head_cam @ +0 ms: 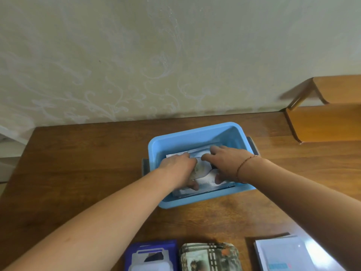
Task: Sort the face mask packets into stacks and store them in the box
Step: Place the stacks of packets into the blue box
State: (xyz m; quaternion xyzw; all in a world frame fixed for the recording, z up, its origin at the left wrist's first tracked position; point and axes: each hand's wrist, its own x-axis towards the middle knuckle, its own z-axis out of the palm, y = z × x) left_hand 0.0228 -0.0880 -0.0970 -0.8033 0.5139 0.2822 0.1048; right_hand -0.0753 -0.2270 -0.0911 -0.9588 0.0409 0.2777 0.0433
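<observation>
Inside the blue box point(195, 133), mask packets point(203, 169) under both hands' fingers point(213, 149).

A blue plastic box point(197, 133) sits mid-table on the brown wooden table point(88, 153); three stacks of packets point(210, 257) lie along the near edge.

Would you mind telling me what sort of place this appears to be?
Probably a room in a home: a wooden table stands against a wall with patterned wallpaper, and a wooden shelf sits at the table's right end.
</observation>
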